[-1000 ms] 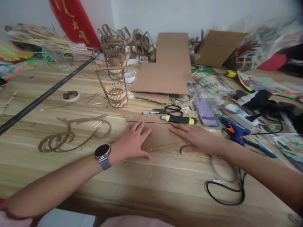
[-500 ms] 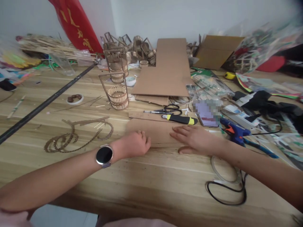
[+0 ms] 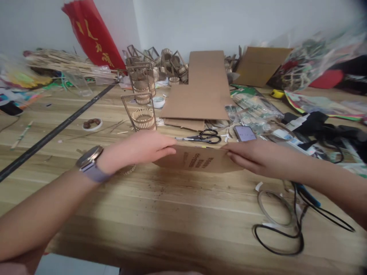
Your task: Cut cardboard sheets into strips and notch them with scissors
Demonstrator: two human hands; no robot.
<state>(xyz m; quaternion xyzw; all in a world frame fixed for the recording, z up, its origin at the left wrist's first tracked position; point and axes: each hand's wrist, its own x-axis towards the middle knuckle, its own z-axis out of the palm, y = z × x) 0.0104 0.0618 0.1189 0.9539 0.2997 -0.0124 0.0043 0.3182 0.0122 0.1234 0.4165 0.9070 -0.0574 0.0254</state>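
A piece of cardboard [image 3: 197, 162] is tilted up off the table, its printed face toward me. My left hand [image 3: 143, 149] pinches its upper left corner, thumb and fingers together. At the upper right edge my right hand [image 3: 249, 154] grips it in the same way. Just behind the cardboard lie black-handled scissors [image 3: 208, 136]. The utility knife is almost wholly hidden behind the sheet. Left of the scissors stands a small slatted basket [image 3: 143, 119] with a tall square handle, partly covered by my left hand.
A large cardboard sheet [image 3: 200, 99] lies behind the scissors, with more small baskets [image 3: 172, 65] at the back. A phone [image 3: 245, 133] rests near my right hand. On the right, a black cable [image 3: 301, 236] loops beside a tape ring [image 3: 275, 208]. A dark rod [image 3: 71, 116] crosses the left.
Both hands have raised the cardboard from lying flat to a tilt, showing its printed side. My left hand moved left, and my right hand moved slightly right and up.
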